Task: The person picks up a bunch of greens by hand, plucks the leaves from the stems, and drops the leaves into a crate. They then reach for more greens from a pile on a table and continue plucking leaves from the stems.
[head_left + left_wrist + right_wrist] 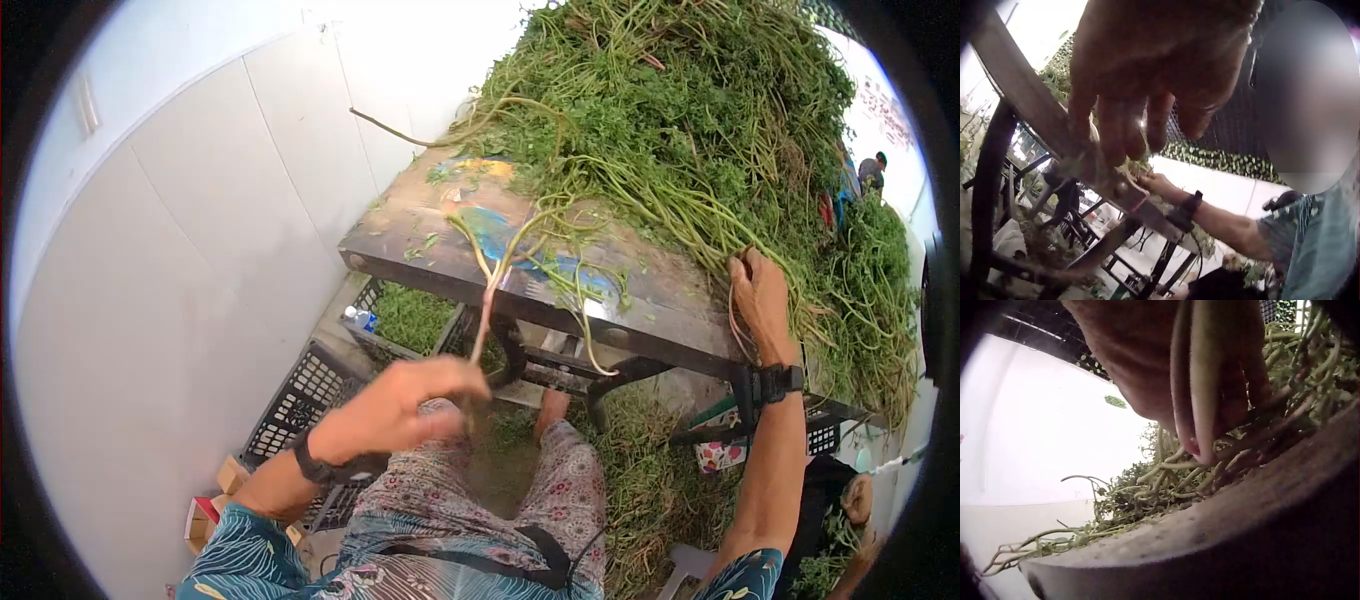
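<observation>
A branching stem (pixel 486 318) lies over the table's front edge in the head view, its lower end reaching the fingers of my left hand (pixel 405 405), which pinches it. In the left wrist view that hand (pixel 1147 69) hangs above the table edge with long fingers pointing down. At the right, my right hand (pixel 762 300) grips green stems at the front of the leafy pile (pixel 690 120). Close up, pale stem ends (pixel 1204 425) stick down beside the right hand (pixel 1141 369), whose fingertips are hidden among the stems.
Loose stems (pixel 590 330) hang over the front of the wooden table (pixel 400 230). Black crates (pixel 300 400), one holding greens (pixel 410 318), stand below on the left. Plant scraps (pixel 640 480) cover the floor between the legs and the right side. Another person's hand (pixel 857 498) shows at lower right.
</observation>
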`<action>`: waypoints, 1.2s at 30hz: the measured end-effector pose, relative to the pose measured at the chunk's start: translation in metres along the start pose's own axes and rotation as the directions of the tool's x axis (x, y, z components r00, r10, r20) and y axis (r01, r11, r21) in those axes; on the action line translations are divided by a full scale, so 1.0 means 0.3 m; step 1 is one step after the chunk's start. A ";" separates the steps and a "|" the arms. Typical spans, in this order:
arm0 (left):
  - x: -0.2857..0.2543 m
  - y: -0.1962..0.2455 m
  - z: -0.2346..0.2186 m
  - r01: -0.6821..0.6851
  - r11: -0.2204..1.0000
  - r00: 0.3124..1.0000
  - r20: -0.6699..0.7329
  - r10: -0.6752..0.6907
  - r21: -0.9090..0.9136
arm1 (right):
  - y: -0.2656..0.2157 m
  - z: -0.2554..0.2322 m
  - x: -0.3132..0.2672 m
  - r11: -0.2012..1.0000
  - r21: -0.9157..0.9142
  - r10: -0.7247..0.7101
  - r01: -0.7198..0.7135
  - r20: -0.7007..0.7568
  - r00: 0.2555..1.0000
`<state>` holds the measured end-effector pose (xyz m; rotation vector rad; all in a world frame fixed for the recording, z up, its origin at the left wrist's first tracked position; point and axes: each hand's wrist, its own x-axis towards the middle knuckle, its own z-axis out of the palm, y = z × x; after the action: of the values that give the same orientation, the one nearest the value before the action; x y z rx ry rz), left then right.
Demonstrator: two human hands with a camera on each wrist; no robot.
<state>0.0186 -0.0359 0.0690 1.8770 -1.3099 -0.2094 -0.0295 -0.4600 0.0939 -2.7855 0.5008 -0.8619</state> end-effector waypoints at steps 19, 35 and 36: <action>0.495 -0.100 0.190 -0.028 0.847 0.959 -0.224 0.172 0.530 | -0.144 0.111 -0.009 0.965 0.109 -0.229 0.238 -0.084 0.970; 0.382 -0.159 0.002 0.102 0.824 0.976 -0.217 0.026 0.558 | -0.078 0.121 0.011 0.973 0.027 -0.232 0.230 0.072 0.970; 0.370 -0.159 -0.007 0.096 0.836 0.974 -0.225 0.034 0.541 | -0.071 0.117 0.015 0.975 0.037 -0.222 0.219 0.087 0.971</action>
<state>0.1029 -0.1223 0.0708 2.3175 -1.2628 0.4053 -0.0002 -0.4394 0.0733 -2.8776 0.1647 -0.7713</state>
